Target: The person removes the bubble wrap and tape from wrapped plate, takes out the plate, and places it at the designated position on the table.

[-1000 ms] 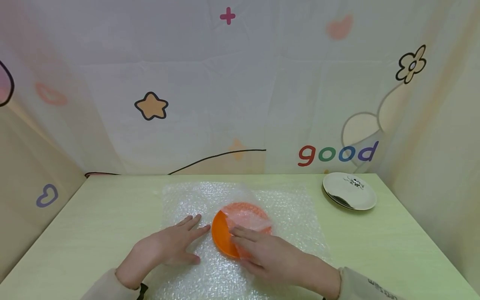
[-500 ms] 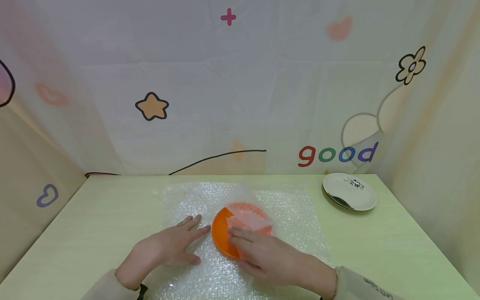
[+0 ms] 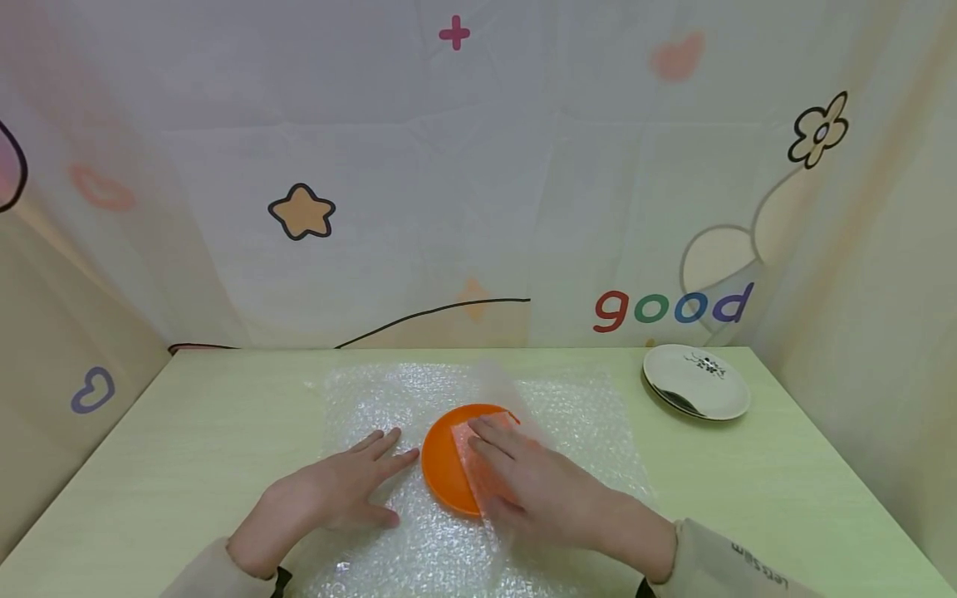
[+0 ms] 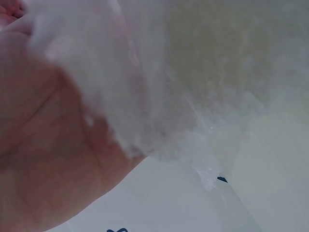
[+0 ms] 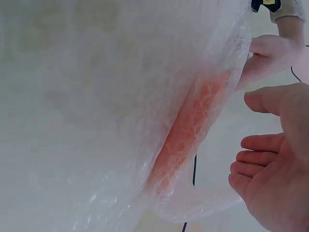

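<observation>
An orange plate (image 3: 443, 467) lies on a sheet of bubble wrap (image 3: 374, 399) in the middle of the table. One flap of the wrap (image 3: 478, 461) is folded from the right over part of the plate. On this flap rests my right hand (image 3: 546, 486), its fingers fairly straight. My left hand (image 3: 340, 490) lies on the wrap left of the plate with spread fingers, the nearest fingertip close to the rim. Cloudy plastic crosses the palm of the left hand (image 4: 63, 150) in the left wrist view. In the right wrist view, orange shows through the wrap (image 5: 190, 130).
Stacked white plates (image 3: 695, 382) with a dark floral print stand at the table's back right. Behind the pale green table (image 3: 224, 415) hangs a printed curtain (image 3: 419, 166), which also closes in both sides.
My right hand has shifted slightly away from me. The flap now covers less of the plate's far side, so more bare orange shows. My left hand stays put.
</observation>
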{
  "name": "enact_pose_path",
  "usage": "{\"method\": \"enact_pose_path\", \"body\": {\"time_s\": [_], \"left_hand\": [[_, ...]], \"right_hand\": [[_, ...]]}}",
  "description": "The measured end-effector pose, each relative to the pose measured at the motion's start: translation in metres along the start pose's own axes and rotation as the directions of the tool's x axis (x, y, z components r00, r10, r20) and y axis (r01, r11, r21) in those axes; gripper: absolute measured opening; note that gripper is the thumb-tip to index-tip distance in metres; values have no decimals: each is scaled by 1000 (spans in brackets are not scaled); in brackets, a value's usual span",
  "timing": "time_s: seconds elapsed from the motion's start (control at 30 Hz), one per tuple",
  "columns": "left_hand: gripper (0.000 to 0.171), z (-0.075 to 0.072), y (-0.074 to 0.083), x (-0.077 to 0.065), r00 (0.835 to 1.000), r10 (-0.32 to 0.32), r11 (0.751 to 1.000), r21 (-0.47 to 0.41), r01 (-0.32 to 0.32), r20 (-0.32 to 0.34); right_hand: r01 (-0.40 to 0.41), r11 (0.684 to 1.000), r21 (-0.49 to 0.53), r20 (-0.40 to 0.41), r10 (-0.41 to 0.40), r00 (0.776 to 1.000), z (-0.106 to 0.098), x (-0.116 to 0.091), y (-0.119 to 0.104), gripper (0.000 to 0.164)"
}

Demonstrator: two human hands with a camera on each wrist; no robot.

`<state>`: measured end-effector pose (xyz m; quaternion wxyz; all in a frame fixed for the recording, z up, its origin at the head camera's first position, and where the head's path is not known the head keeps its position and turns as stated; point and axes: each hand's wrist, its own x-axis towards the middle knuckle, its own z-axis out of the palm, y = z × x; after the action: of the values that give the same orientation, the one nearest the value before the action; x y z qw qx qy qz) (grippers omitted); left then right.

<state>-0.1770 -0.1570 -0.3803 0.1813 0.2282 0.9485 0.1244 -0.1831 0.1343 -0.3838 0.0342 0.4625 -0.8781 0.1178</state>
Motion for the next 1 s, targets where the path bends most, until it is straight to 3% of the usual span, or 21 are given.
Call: {"method": "enact_pose_path", "body": {"time_s": [0.43,0.57,1.0], "left_hand": [[77,0,-2,1,1000,-13,1000,-9,13,10],[77,0,-3,2,1000,-20,998,-52,21,18],[78,0,-4,4,999,-37,998,-49,38,17]], "right_hand": [[-155,988,-21,-20,155,988,-7,1,15,66],[-215,977,-11,-11,215,977,-7,1,21,64],[-308,951,24,4,308,951,-10,-7,46,59]]}}
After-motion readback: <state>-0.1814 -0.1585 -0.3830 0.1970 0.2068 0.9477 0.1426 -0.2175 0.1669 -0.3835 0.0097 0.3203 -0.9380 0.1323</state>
